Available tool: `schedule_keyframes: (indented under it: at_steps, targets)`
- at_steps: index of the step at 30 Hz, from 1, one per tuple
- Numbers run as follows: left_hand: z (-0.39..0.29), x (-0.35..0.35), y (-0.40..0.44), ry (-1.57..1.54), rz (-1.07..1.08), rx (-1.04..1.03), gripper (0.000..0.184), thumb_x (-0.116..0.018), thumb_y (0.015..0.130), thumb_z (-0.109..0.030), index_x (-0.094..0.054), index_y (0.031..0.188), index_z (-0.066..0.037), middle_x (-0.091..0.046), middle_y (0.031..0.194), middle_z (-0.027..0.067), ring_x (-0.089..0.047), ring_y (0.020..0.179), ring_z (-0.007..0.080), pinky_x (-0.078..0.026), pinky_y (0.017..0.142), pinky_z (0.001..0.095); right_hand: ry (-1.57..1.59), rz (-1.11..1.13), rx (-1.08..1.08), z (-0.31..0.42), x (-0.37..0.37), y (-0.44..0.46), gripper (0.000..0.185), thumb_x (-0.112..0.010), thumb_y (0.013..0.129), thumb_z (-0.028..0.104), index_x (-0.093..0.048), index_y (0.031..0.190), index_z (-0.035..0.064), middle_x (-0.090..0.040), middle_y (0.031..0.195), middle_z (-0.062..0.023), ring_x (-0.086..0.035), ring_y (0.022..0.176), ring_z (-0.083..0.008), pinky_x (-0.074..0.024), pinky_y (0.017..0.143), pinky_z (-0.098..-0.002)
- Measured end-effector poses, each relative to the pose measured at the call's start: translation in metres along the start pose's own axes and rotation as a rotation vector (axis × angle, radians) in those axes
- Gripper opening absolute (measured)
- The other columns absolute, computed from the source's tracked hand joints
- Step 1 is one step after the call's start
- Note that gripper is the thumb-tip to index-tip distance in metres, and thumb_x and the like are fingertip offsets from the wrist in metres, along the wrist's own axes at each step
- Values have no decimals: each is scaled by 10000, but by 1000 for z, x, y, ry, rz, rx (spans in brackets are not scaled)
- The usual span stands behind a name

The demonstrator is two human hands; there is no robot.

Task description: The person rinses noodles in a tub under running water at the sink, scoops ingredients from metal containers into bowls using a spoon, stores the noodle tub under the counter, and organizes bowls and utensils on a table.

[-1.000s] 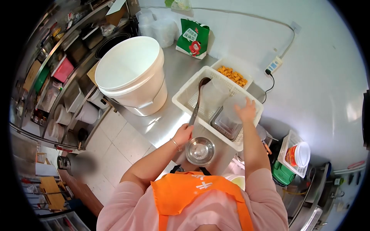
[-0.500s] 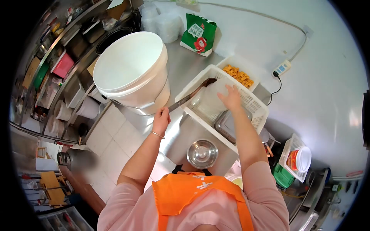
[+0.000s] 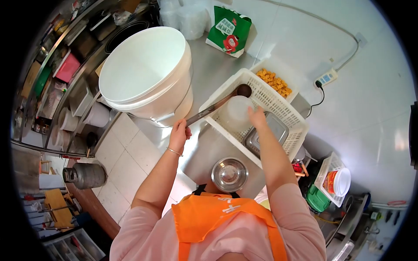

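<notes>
My left hand (image 3: 178, 135) is wrapped round the end of a long-handled dark ladle (image 3: 212, 107). The ladle slopes across the near left rim of a white plastic basket (image 3: 295, 138), its bowl over the basket's far side. My right hand (image 3: 257, 118) grips the right edge of a translucent plastic tub (image 3: 237, 112) inside the basket; part of the fingers is hidden. Beside the tub, partly behind my right forearm, lies a rectangular metal container (image 3: 276, 126) with a lid.
A large white bucket (image 3: 174, 98) stands left of the basket. Behind are a white bin (image 3: 292, 93) of orange-brown pieces (image 3: 275, 82) and a green bag (image 3: 230, 32). Near me sits a metal bowl (image 3: 230, 174). A power strip (image 3: 325, 78) hangs on the wall.
My right hand has gone from spread over the tub to holding its right edge. The tub has shifted slightly and its round face shows more clearly. The ladle stays in my left hand.
</notes>
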State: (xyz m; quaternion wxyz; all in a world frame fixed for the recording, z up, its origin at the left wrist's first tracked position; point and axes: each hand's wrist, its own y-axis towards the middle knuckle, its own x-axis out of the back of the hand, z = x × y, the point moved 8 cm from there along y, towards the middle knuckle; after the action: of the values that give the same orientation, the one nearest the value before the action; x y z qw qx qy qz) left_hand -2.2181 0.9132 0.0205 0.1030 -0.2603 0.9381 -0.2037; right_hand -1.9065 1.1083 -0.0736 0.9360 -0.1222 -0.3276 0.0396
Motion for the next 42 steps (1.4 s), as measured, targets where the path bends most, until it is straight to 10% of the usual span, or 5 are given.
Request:
schedule_keyframes:
  at_steps: [13,26,34,42]
  targets:
    - [-8,-3,14,-43,-15,-3,220,-449,937,-261,-536,1067,-106,-529,685,-9,-496,588,98,-388,529,230,599,270,-535,-38,-32,-3,709,-344,860,622,-352,1370,129,-435,1331,-128,-462,1159,-310,-338,970,-460]
    - [-24,-2,10,34,-38,67,248,-515,903,-328,-521,991,-96,-570,712,9,-529,594,103,-399,528,232,264,125,-359,-17,-8,-13,607,-438,900,462,-453,1262,-25,-513,1209,-182,-517,1057,-268,-433,862,-385]
    - [-11,-9,1,268,198,226,244,-600,865,-335,-531,817,-106,-543,639,-9,-489,530,74,-391,462,201,1245,-147,-290,-22,44,-65,317,-546,898,264,-551,1075,1,-589,1027,-62,-541,1019,-202,-442,848,-331]
    - [-24,-24,-79,-146,188,202,197,-580,891,-285,-509,802,-125,-521,647,-20,-454,523,71,-374,452,214,1631,18,-130,-39,149,-188,350,-392,958,224,-471,1226,13,-508,1264,-90,-474,1169,-221,-380,995,-370]
